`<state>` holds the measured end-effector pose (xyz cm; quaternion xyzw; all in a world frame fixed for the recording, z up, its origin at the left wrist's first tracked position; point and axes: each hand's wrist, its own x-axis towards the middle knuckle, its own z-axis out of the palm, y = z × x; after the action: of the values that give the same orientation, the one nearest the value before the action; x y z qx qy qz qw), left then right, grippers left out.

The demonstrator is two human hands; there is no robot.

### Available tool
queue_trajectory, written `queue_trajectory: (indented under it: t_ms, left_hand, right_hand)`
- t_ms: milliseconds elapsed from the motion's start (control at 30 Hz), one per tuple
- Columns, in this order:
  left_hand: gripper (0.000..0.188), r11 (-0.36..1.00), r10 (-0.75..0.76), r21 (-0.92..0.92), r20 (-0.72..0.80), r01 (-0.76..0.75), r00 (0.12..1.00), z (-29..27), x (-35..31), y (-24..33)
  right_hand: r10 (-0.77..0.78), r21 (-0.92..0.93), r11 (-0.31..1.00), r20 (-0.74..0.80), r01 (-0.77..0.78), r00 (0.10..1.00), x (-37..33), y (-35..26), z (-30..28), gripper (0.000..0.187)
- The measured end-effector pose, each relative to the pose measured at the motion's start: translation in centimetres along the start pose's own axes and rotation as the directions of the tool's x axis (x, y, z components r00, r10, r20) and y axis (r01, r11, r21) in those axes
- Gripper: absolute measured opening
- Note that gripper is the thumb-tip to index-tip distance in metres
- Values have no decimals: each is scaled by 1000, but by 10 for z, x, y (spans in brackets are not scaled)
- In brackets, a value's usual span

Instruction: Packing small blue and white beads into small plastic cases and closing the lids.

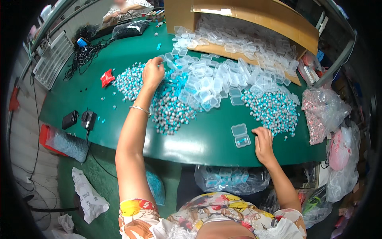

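Observation:
My left hand (pixel 153 74) reaches far over the table, above the left edge of a heap of blue plastic pieces (pixel 175 83). Its fingers are bent together, and what lies between them cannot be made out. Clear plastic boxes (pixel 211 79) are strewn right beside those fingertips. Closer to me, an opened small clear box (pixel 241 141) lies flat, lid folded back, with a blue piece inside. Just right of it my right hand (pixel 263 145) hovers at the table surface, fingers apart and holding nothing visible. Beyond that hand spreads a pile of small grey-and-blue parts (pixel 272 111).
Further piles of grey-and-blue parts (pixel 171 113) lie left of centre. A cardboard carton (pixel 254 8) full of clear boxes stands at the back. A red packet (pixel 107 78) and black devices (pixel 88 119) are on the left. Filled bags (pixel 316 113) crowd the right edge. A person (pixel 127 10) sits across.

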<state>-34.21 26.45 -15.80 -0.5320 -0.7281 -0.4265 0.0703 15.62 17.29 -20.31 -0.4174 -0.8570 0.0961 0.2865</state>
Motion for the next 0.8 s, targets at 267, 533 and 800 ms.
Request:
queue_trajectory:
  t_ms: [267, 533, 800]
  left_hand:
    - [40, 969, -117, 239, 231, 60, 966, 66, 109, -70]
    - [49, 681, 304, 367, 646, -634, 701, 165, 195, -192]
    - [47, 735, 677, -569, 594, -367, 435, 484, 170, 115]
  right_hand:
    - [74, -36, 997, 26, -73, 997, -6, -4, 3, 30]
    - [115, -116, 987, 20, -112, 993, 4, 3, 12, 27]
    - [104, -80, 991, 3, -103, 995, -7, 9, 1, 23]
